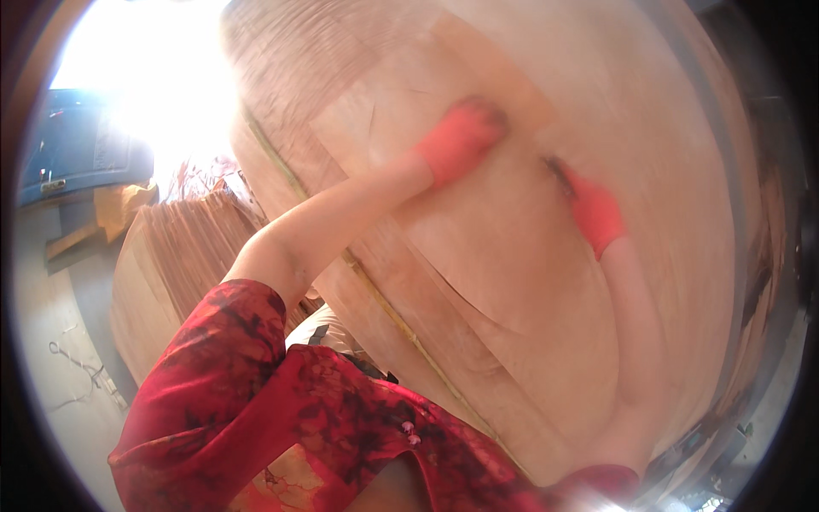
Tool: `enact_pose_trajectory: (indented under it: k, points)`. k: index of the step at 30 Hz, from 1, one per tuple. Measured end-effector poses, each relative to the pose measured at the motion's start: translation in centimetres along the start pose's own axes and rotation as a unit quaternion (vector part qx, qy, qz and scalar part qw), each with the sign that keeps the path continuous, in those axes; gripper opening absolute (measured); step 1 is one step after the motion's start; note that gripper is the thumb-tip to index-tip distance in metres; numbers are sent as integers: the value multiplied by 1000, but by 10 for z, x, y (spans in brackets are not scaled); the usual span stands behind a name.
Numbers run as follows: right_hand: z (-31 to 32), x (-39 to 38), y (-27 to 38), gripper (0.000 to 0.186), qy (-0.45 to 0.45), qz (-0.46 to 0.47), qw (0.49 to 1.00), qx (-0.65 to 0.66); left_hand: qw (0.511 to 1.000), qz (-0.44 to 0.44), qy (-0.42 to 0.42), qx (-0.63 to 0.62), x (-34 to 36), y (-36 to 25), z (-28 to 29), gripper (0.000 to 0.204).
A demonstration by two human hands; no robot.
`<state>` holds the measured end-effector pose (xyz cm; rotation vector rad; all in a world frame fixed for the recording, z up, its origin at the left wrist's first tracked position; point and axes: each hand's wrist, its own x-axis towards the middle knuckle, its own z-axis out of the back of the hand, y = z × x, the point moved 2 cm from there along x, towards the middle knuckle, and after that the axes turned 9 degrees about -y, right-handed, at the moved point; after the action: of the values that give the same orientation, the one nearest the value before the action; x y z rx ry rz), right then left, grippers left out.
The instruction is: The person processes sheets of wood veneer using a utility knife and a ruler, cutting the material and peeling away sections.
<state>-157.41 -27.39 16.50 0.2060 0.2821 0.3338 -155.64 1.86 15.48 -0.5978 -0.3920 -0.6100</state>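
Nearest me: red patterned sleeve (281, 410) across the near edge, both forearms running out from it. Left hand (461, 136) in an orange-red glove, flat on a pale veneer sheet (512, 247) that tops a big veneer stack (665, 154) filling centre and right. Palm looks spread and pressing, not gripping; the picture is blurred, so I judge that loosely. Right hand (593, 209), same glove, further right on the same sheet, dark fingertips pointing far-left; I cannot tell if it pinches an edge or just rests flat.

The sheet lies skewed, its corners off-line with the layers under it. A curved split or loose edge shows near the middle-near part. A thin yellowish strip (384, 303) runs along the stack's left edge.

Progress, my judgement: the sheet is already on the pile, so laying it down is done; squaring and smoothing look unfinished, since it sits crooked and both hands are on it.

Left and far: a second pile of thin sheets (179, 247), ragged scraps behind it, a blue block (77, 145), grey floor (51, 341), strong glare far-left.
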Motion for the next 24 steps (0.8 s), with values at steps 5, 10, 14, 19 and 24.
enact_pose_trajectory:
  k: [5,10,14,19,24]
  points:
    - [1,-13,2,71,-11,-17,1000,-9,996,-26,16,84,4,-7,-5,25]
    - [11,-14,15,69,-5,-15,1000,-14,999,20,-27,-21,13,-63,-34,49]
    - [11,-17,11,68,-3,-35,999,6,994,51,76,-60,24,-94,-29,60]
    - [-4,-67,-18,67,-10,-90,996,10,993,7,93,72,14,-90,-48,56]
    - [-17,-163,-38,67,-33,-168,985,0,996,-11,53,71,9,-87,-63,55]
